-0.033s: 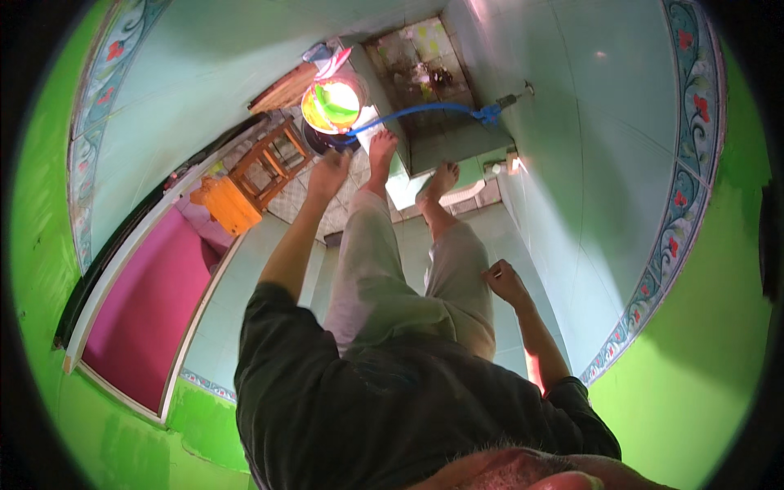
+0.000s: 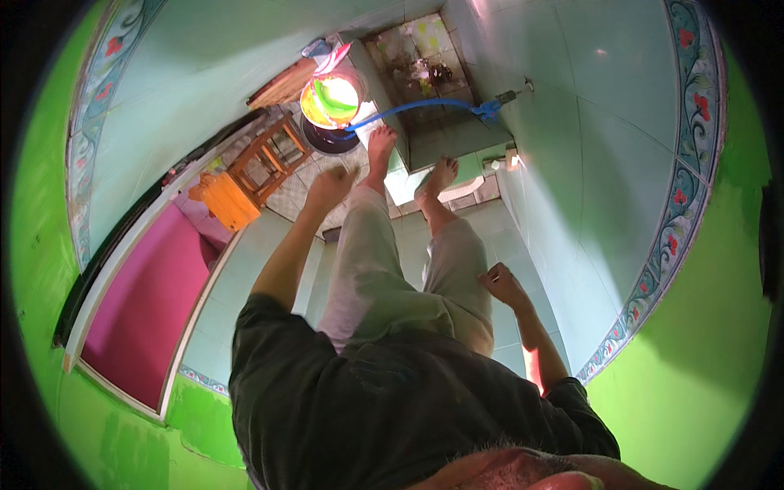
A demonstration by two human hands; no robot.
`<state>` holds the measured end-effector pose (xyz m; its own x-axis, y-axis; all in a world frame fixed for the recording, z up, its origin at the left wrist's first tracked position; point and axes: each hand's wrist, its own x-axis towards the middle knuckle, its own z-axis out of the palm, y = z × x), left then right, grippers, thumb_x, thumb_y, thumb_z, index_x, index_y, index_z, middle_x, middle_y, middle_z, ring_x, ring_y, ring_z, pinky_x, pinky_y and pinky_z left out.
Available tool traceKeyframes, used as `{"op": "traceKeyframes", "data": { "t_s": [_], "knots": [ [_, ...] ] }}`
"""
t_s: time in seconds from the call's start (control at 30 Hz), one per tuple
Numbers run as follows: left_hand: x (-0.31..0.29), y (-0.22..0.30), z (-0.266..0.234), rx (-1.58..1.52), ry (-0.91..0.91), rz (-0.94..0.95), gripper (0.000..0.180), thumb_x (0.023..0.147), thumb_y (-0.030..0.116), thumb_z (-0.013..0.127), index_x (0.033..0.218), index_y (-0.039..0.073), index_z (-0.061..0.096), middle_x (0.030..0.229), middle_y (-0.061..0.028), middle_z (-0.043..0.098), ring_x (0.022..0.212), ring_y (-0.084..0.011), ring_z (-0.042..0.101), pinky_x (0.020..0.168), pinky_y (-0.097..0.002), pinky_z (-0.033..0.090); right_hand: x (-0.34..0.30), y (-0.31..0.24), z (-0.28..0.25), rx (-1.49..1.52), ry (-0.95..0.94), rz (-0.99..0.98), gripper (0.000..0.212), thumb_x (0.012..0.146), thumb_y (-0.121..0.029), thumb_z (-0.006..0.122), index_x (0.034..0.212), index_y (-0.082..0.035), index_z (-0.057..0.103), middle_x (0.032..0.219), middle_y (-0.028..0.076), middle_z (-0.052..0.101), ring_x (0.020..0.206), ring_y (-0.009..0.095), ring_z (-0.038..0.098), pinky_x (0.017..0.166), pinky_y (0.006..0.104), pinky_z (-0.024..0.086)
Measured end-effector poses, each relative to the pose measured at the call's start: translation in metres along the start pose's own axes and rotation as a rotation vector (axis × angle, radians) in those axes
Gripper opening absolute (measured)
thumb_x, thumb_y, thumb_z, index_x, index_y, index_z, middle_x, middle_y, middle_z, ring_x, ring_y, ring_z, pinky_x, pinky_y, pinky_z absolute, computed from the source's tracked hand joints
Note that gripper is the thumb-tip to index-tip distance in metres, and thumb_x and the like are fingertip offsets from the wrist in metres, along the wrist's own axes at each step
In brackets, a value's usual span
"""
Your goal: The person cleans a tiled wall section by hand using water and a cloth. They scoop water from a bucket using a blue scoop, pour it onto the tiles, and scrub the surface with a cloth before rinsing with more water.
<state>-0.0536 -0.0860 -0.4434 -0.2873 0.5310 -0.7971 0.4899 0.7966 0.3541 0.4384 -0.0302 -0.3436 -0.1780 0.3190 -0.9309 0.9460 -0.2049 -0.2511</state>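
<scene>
- My left hand (image 2: 331, 188) hangs near the black basin (image 2: 324, 142); I cannot tell its grip.
- My right hand (image 2: 501, 284) curls together by my trouser leg (image 2: 457, 273).
- The yellow bucket (image 2: 310, 111) stands just beside the left edge of the tiled tub (image 2: 375, 86).

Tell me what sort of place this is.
Probably a small bathroom or wash area: there's a rectangular tiled basin, a blue flexible hose running from a metal wall tap, and pale blue-green glazed wall tiles.
</scene>
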Motion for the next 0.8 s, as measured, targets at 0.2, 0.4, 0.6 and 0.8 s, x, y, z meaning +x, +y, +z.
{"op": "traceKeyframes", "data": {
  "t_s": [0.2, 0.4, 0.6, 0.8],
  "knots": [
    [-0.152, 0.040, -0.016, 0.120, -0.323, 0.262, 0.029, 0.094, 0.031, 0.057, 0.090, 0.002, 0.058, 0.090, -0.0166, 0.063, 0.087, -0.0384, 0.062, 0.078, -0.0467, 0.049, -0.021, 0.009, 0.004, -0.064, -0.045, -0.181, 0.028, 0.095, -0.028, 0.062, 0.089, -0.002, 0.054, 0.078, 0.014, 0.059, 0.072, 0.025, 0.055, 0.069, 0.0399, 0.046],
    [-0.157, 0.043, -0.016, 0.067, -0.235, 0.460, 0.017, 0.094, 0.019, 0.056, 0.095, 0.002, 0.056, 0.095, -0.0163, 0.061, 0.094, -0.0369, 0.061, 0.082, -0.0467, 0.048, -0.038, -0.055, -0.065, -0.064, -0.565, -0.106, 0.026, 0.097, -0.029, 0.060, 0.089, -0.004, 0.056, 0.074, 0.005, 0.055, 0.069, 0.016, 0.049, 0.067, 0.0343, 0.044],
    [-0.181, 0.079, -0.045, -0.026, -0.627, 0.320, 0.020, 0.093, 0.021, 0.057, 0.094, 0.001, 0.056, 0.086, -0.0185, 0.061, 0.080, -0.0350, 0.060, 0.072, -0.0432, 0.047, -0.076, -0.091, -0.087, 0.145, -0.958, -0.057, 0.025, 0.097, -0.030, 0.061, 0.091, -0.006, 0.063, 0.076, 0.001, 0.060, 0.076, 0.012, 0.058, 0.074, 0.0300, 0.048],
    [-0.198, 0.108, -0.021, -0.107, -1.099, 0.381, 0.032, 0.093, 0.034, 0.062, 0.098, 0.002, 0.061, 0.076, -0.0138, 0.060, 0.073, -0.0225, 0.057, 0.071, -0.0392, 0.047, -0.074, -0.088, -0.105, 0.096, -0.110, -0.292, 0.003, 0.091, -0.006, 0.060, 0.093, -0.003, 0.061, 0.081, 0.008, 0.063, 0.078, 0.017, 0.063, 0.075, 0.0359, 0.051]
  ]
}}
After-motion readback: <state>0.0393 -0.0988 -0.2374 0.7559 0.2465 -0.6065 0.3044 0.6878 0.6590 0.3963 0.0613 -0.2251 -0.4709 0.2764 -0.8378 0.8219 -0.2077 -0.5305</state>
